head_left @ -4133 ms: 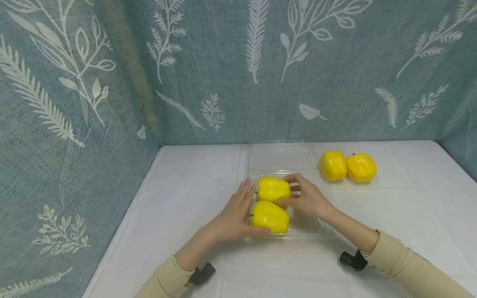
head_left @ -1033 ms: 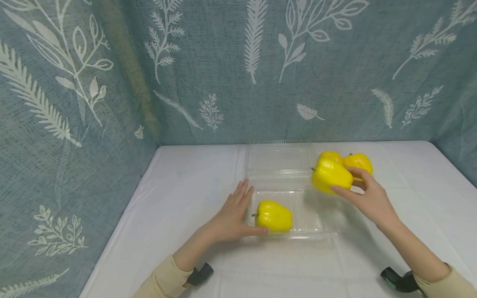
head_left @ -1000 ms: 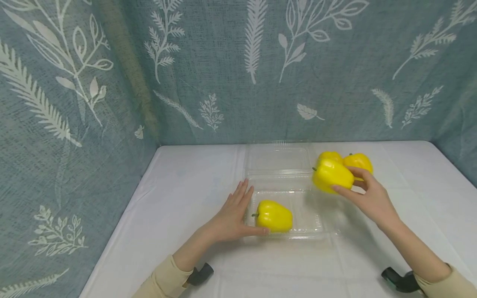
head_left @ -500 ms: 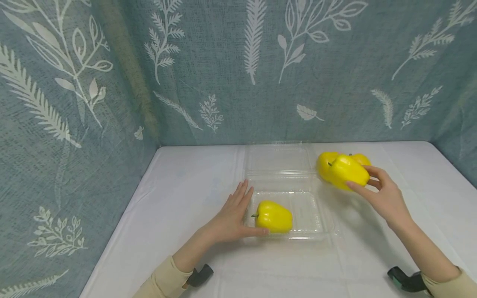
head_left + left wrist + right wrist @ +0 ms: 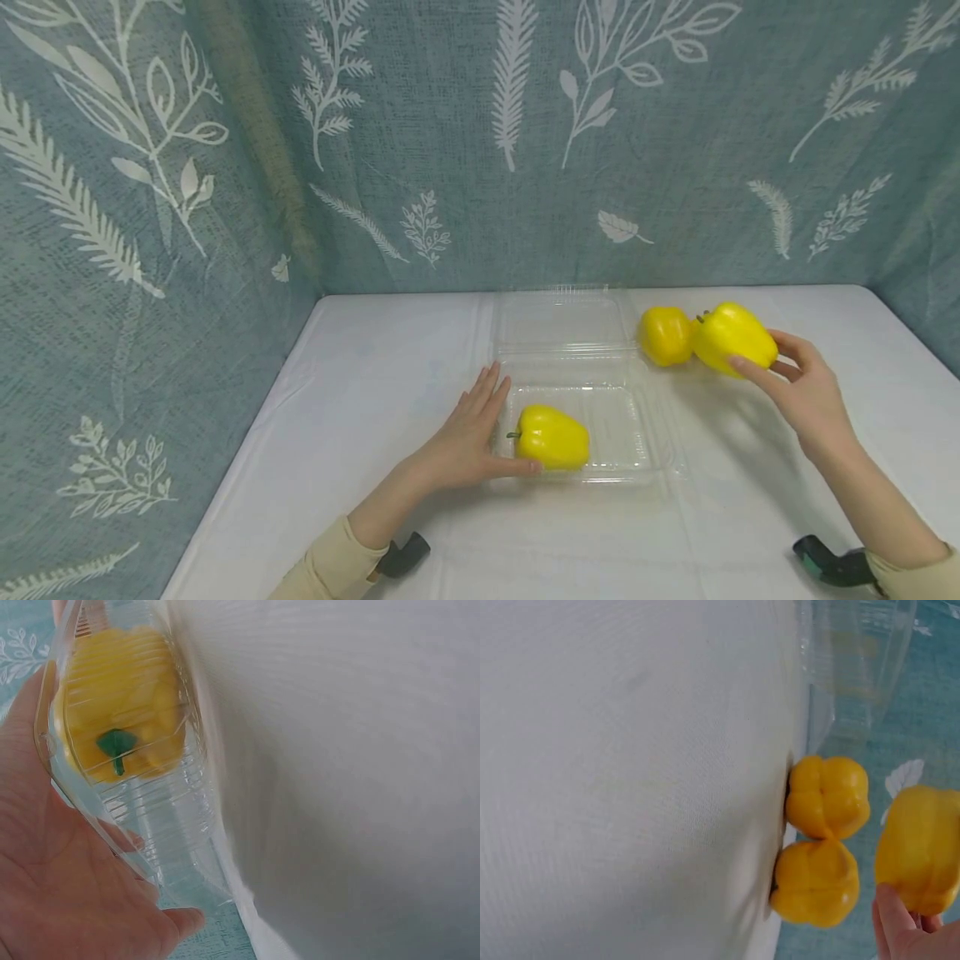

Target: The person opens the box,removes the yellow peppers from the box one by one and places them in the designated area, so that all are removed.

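Observation:
My right hand [image 5: 810, 396] grips a yellow bell pepper [image 5: 733, 335] between thumb and fingers, raised off the table, its stem to the left. Below and behind it, two more yellow bell peppers stand side by side: the left pepper [image 5: 665, 336] shows whole, while the held one mostly hides the right one in the head view. Both show in the right wrist view, an upper pepper [image 5: 827, 796] and a lower pepper [image 5: 815, 885]. A fourth lies in the clear plastic clamshell container [image 5: 618, 429]. Along that container's left edge my left hand [image 5: 461, 446] rests with straight fingers, its thumb at the front rim.
The container's clear lid [image 5: 562, 323] lies folded back toward the rear. White cloth [image 5: 375, 375] covers the table. A teal curtain [image 5: 450, 125] with white leaf prints hangs behind and to the left. A dark wrist device [image 5: 405, 556] sits under the left forearm.
My right hand has taken a bell pepper out of the container and carried it right, over the two standing peppers, now before the right one. My left hand has stayed at the container.

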Demonstrator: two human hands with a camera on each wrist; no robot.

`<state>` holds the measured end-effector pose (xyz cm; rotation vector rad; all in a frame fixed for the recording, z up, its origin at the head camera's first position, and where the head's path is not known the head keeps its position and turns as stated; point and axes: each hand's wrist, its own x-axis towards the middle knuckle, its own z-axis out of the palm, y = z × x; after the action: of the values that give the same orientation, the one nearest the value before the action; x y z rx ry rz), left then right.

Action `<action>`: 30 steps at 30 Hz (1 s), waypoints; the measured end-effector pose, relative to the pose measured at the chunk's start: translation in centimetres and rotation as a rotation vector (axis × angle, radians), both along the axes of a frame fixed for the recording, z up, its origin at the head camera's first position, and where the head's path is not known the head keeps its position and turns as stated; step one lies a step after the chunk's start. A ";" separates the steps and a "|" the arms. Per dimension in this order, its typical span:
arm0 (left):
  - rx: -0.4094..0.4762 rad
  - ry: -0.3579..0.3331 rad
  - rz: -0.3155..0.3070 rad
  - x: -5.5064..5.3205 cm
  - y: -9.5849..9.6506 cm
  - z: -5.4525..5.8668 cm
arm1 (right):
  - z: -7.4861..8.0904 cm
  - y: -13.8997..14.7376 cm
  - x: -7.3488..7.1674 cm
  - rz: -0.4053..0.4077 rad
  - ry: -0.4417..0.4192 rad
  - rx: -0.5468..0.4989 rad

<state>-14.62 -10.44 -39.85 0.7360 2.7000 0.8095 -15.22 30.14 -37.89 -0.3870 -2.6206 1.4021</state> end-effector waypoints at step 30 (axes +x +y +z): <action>0.011 -0.003 0.000 0.0 0.0 0.0 | -0.2 4.6 -2.1 -0.284 -0.069 -0.645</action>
<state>-14.59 -10.44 -39.88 0.7363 2.6949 0.8249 -17.29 34.73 -38.07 -0.8485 -1.9801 2.1118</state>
